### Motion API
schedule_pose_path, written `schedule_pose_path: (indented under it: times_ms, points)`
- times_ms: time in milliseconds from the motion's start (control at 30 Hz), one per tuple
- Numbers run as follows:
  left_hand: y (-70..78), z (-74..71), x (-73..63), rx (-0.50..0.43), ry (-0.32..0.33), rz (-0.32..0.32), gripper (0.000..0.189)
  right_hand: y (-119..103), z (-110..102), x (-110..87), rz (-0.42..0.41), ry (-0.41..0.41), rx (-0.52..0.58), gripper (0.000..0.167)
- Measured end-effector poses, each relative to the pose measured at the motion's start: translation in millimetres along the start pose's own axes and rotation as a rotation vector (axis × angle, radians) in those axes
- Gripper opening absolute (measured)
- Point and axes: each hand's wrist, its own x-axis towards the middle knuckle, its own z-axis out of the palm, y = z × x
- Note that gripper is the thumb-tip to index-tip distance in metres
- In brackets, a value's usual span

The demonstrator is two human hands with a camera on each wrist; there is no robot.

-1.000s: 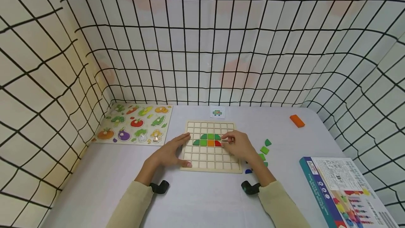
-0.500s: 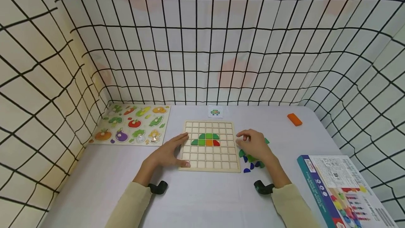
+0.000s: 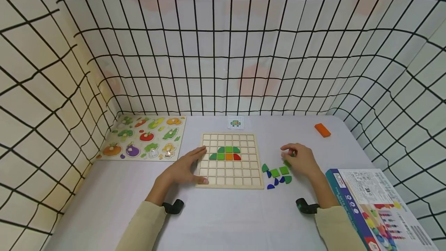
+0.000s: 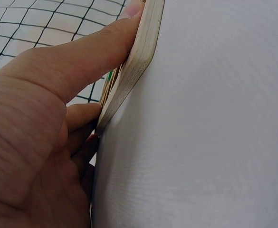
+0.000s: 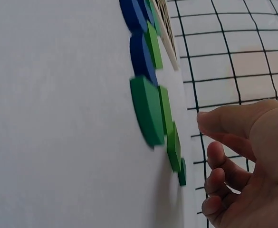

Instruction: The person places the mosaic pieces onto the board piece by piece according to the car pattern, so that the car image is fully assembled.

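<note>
A wooden grid board lies in the middle of the table. Set in its cells are several green tiles, an orange square tile and a red tile. My left hand rests at the board's left side, thumb on the near corner and fingers along the edge, spread wide. To the right of the board my right hand hovers beside loose tiles, fingers loosely bent and nothing between them. Those include green squares, a dark green rounded tile and blue tiles. One green tile is partly hidden by that hand.
Behind the board lies a small pattern card. A vegetable puzzle board is at the back left, an orange block at the back right. A printed box sits by the right forearm. Black netting surrounds the table.
My right hand has withdrawn from the board by the red tile and moved right, past the loose tiles, uncovering most of them. My left hand stays on the board's edge.
</note>
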Motion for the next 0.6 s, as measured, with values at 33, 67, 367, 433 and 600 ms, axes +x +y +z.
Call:
schedule_pose_path:
  times_ms: [33, 67, 367, 433, 600]
  points:
    - [-0.2, 0.2, 0.2, 0.002, -0.001, 0.000, 0.113, 2.0, -2.1, -0.7, -0.005, -0.006, -0.001, 0.023]
    - [-0.6, 0.5, 0.4, 0.003, -0.002, 0.000, 0.113, 3.9, -4.0, -1.0, -0.016, -0.010, -0.007, 0.024]
    - [-1.4, -0.3, -0.5, 0.012, -0.002, 0.001, 0.113, 19.9, -10.7, 1.2, 0.008, -0.053, -0.075, 0.044]
    - [-0.8, -0.6, -0.8, 0.013, -0.004, 0.003, 0.113, 21.4, -11.1, 0.3, 0.007, -0.059, -0.078, 0.043]
    - [-0.4, -0.8, -1.0, 0.011, 0.002, 0.008, 0.113, 21.7, -10.9, -1.1, -0.012, -0.059, -0.094, 0.031]
